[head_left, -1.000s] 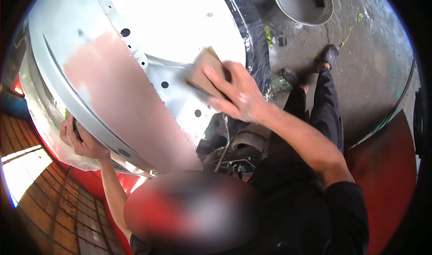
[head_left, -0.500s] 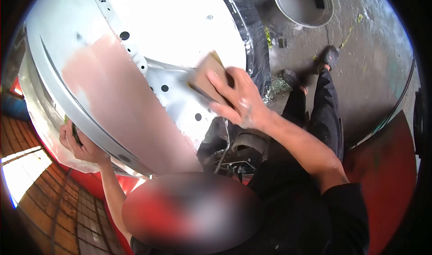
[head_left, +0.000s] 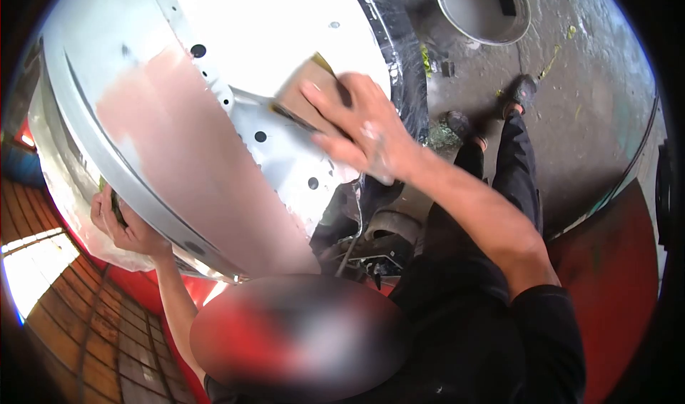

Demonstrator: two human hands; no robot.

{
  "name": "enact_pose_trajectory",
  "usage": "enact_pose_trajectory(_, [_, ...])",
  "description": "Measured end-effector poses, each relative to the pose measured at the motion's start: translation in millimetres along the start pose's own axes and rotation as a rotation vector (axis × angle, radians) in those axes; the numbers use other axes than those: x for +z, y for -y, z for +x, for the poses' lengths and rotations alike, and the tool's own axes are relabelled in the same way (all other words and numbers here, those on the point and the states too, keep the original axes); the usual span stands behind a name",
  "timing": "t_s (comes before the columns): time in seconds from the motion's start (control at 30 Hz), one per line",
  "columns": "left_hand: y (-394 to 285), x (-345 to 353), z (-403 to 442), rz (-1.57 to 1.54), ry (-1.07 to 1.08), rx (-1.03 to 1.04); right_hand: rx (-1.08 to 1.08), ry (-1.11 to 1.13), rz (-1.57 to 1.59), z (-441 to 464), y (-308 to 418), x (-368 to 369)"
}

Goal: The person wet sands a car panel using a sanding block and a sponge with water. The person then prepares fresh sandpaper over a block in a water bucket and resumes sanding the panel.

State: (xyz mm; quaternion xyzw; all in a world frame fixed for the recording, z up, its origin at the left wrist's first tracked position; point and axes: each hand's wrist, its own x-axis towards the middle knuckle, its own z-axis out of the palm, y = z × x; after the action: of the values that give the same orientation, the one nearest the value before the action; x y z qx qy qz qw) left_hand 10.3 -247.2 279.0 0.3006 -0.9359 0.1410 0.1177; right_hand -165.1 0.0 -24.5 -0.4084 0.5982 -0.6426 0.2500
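My right hand (head_left: 371, 129) grips a brown sanding block (head_left: 314, 94) with yellowish edges, fingers bent over its top. It is over the white inner side of a car body panel (head_left: 250, 29); whether the block touches it I cannot tell. A broad pinkish filler patch (head_left: 189, 147) covers much of the panel's grey-white outer strip. At the panel's lower left edge, my left hand (head_left: 132, 229) has its fingers curled around something dark with a greenish edge, mostly hidden and not identifiable.
A round bucket (head_left: 485, 12) with cloudy liquid and a dark piece inside stands on the wet floor (head_left: 571, 140). Black plastic trim (head_left: 407, 69) borders the panel. Dark mechanical parts (head_left: 385, 236) lie below it. A red surface (head_left: 606, 283) is at right, beside my legs.
My right hand and the sanding block have moved up and left over the white panel. The left hand has stayed almost in place at the panel's edge.
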Motion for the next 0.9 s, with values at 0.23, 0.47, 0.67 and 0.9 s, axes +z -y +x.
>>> enact_pose_trajectory(0.23, [-8, 4, 1, -0.143, -0.055, -0.064, -0.027, 0.036, 0.01, -15, 7, -5])
enact_pose_trajectory(0.47, [-14, 3, 3, -0.091, -0.031, -0.051, -0.024, 0.148, 0.023, -8, 1, -20])
enact_pose_trajectory(0.67, [-13, 0, 1, -0.068, -0.037, -0.059, -0.082, 0.165, -0.034, 31, -10, -16])
enact_pose_trajectory(0.9, [-9, 1, 1, -0.041, -0.021, 0.0, 0.007, 0.28, -0.135, 9, -12, -28])
